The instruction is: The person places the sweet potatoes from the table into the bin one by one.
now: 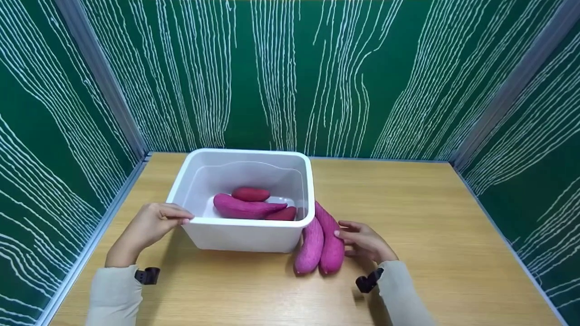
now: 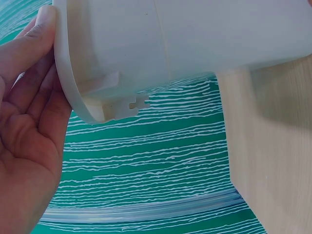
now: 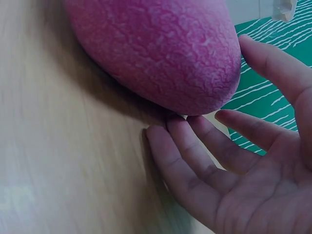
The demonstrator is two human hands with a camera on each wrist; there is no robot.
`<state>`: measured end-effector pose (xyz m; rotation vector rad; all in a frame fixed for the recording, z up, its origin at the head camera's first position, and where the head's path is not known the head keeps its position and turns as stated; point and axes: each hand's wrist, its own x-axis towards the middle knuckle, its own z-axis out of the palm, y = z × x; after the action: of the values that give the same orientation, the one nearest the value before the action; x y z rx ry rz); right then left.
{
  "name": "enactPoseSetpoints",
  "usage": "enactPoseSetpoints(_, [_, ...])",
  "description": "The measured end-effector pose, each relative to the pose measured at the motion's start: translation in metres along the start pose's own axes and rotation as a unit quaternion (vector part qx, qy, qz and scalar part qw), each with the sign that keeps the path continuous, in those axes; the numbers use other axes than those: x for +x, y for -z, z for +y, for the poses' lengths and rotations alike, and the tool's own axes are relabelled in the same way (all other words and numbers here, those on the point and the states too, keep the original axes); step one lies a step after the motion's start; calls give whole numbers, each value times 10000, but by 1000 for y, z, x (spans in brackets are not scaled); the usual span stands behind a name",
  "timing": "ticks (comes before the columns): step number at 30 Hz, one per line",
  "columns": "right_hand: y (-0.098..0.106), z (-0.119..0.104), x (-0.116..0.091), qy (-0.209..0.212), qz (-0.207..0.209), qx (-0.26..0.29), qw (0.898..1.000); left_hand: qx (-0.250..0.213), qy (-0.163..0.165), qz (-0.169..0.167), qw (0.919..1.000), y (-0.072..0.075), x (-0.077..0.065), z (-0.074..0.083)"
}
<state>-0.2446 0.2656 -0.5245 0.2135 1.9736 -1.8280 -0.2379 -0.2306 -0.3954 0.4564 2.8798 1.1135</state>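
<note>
A white plastic bin (image 1: 240, 235) stands left of centre on the table. At its front left corner my left hand (image 1: 156, 222) pinches the rim, thumb on one side and fingers on the other. Two pink-purple sweet potatoes lie side by side against the bin's right side. My right hand (image 1: 366, 241) is beside the outer sweet potato (image 1: 331, 244), thumb touching it and fingers loosely extended along its side. The inner sweet potato (image 1: 310, 249) lies between that one and the bin. Inside the bin are a long purple sweet potato (image 1: 244, 207) and two redder ones (image 1: 250, 194).
The wooden table (image 1: 408, 199) extends to the right of the hands and in front of the bin. Green panels (image 1: 335, 81) with white wavy lines enclose the back and both sides, joined by grey metal posts (image 1: 97, 68).
</note>
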Motion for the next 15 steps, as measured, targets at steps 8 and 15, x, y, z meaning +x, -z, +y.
enactPoseSetpoints(8, [0,3,0,-14,-112,156,9998,-1,91,-31,10000,0,0,0])
enactPoseSetpoints(15, [-2,3,0,51,-85,233,9997,-6,161,-81,9998,1,1,2])
